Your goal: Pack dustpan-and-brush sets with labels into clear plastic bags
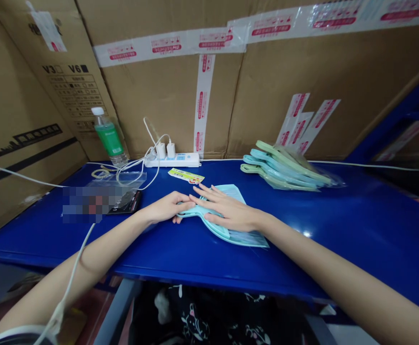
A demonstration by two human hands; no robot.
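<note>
A light blue hand brush with a matching dustpan (216, 232) lies on the blue table in front of me, its handle pointing left and its wide, bristled end to the right. My left hand (169, 207) is closed round the end of the handle, thumb on top. Flat across the wide part rests my right hand (231, 211), fingers stretched out and spread, the fingertips reaching toward the handle. It covers much of the brush's middle. How the two pieces fit together is partly hidden.
Several similar green and blue handled pieces (284, 167), in clear plastic, are stacked back right. A colourful label card (186, 176) lies behind my hands. A power strip (180, 160) with cables, a bottle (110, 139) and a dark box (128, 203) stand left. Cardboard (159, 96) walls the back.
</note>
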